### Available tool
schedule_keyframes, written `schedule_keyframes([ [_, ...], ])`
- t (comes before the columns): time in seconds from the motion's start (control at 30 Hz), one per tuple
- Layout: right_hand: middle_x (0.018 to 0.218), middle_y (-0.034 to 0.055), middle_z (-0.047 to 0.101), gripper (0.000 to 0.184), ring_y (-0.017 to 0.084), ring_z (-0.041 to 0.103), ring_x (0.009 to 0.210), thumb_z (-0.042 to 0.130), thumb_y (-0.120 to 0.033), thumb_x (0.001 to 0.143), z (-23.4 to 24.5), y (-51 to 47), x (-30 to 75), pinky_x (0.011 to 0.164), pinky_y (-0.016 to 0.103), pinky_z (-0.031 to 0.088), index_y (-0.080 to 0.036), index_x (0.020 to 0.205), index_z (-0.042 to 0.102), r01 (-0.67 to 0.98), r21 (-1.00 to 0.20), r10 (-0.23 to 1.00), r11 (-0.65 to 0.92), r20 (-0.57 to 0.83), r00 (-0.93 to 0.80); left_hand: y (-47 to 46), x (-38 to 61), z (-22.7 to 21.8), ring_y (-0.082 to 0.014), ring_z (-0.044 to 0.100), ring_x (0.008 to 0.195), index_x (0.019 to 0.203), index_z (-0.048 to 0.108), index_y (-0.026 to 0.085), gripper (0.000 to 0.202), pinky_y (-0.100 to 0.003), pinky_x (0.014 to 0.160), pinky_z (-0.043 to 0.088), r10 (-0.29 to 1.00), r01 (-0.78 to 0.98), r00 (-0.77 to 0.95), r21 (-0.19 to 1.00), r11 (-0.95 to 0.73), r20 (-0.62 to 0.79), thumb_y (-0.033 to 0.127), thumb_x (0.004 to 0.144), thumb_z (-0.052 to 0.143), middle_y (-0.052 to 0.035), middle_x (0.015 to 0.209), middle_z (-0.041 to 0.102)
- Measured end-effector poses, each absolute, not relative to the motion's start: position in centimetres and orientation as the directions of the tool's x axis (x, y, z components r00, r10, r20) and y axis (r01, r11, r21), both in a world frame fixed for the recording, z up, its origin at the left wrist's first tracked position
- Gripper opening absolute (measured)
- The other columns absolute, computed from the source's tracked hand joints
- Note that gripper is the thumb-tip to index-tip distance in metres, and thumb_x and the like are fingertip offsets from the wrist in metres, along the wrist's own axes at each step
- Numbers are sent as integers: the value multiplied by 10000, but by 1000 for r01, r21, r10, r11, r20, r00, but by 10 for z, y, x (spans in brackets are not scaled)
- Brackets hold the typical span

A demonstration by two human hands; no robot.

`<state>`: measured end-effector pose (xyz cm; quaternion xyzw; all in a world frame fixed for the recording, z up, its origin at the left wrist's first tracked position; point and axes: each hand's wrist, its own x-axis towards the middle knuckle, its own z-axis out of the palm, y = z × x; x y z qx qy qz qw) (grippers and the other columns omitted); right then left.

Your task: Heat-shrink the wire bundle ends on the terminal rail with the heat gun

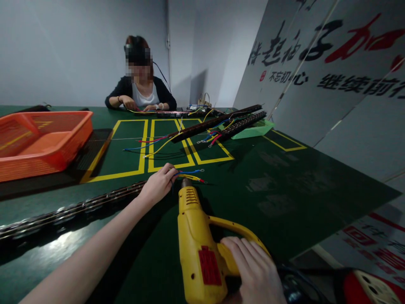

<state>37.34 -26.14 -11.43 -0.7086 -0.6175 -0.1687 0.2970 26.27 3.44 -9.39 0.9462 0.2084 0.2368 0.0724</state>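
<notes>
My right hand (pixel 257 270) is wrapped round the handle of a yellow heat gun (pixel 198 236) with a red label on its body. The gun's metal nozzle (pixel 186 183) points away from me, close beside a bundle of blue, yellow and red wires (pixel 190 175) tipped with ring terminals. My left hand (pixel 161 181) grips this bundle with closed fingers near the end of a long dark strip (pixel 91 204), which lies on the green table and runs off to the left. Whether the nozzle touches the wires I cannot tell.
An orange basket (pixel 60 145) stands at the left. More dark strips (pixel 218 122) with loose wires rest across a light green basket (pixel 253 131). Across the table (pixel 303 211), marked with yellow tape, a co-worker (pixel 142 84) handles wires. A dark cord (pixel 303 272) lies at lower right.
</notes>
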Motion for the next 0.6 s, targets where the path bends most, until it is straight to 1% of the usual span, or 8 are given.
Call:
schedule_keyframes([
  [0.07,1012,89,679,773,236,630,920,309,-806,782,-117,-263,375,882,345,381,-158,1102,583,977,-206,774,-61,608,177,35,263,-92,-204,587,938,1037,547,183,265,-348,791,517,427,335,807,278,-900,409,254,932,314,-94,1142,513],
  [0.1,1021,92,676,687,236,627,929,344,-731,821,-118,-264,377,886,343,379,-157,1119,574,982,-180,789,-49,596,149,36,263,-91,-203,592,928,1006,549,181,240,-354,799,517,431,326,809,305,-895,400,239,916,334,-93,1135,517],
  [0.17,1039,85,671,530,222,623,941,433,-564,840,-116,-265,380,883,317,384,-157,1157,554,994,-107,834,1,548,58,41,263,-90,-204,601,922,949,561,182,193,-363,824,515,438,306,818,362,-880,372,199,857,392,-83,1103,536],
  [0.23,1045,78,668,456,209,619,941,468,-439,827,-115,-265,381,876,297,387,-156,1178,540,997,-74,854,33,520,11,48,261,-90,-210,600,961,944,577,193,222,-370,861,511,430,285,839,404,-869,333,160,769,444,-67,1109,551],
  [0.3,1025,75,667,393,206,611,927,415,-331,830,-116,-264,378,874,304,380,-161,1158,549,994,-111,827,16,560,50,57,260,-89,-219,582,1031,973,589,198,320,-384,922,492,400,253,873,444,-859,277,139,683,464,-56,1156,554],
  [0.4,1003,69,662,416,207,595,916,353,-185,767,-119,-259,369,872,325,365,-173,1124,566,983,-183,791,-10,600,120,67,257,-85,-217,536,1135,984,610,187,380,-392,1029,429,363,185,910,586,-789,202,158,646,439,-60,1220,545],
  [0.5,998,50,660,468,196,588,900,350,-121,705,-121,-253,359,859,328,365,-184,1112,572,979,-202,795,-14,592,133,70,257,-81,-211,527,1152,919,642,177,321,-377,1061,399,402,177,903,722,-669,151,225,712,402,-72,1209,563],
  [0.6,985,35,663,495,184,583,878,323,-67,695,-121,-247,351,835,327,363,-195,1101,576,978,-208,785,-27,601,150,68,259,-78,-218,546,1117,863,660,168,320,-372,1057,396,454,179,878,776,-606,152,337,791,397,-86,1164,591],
])
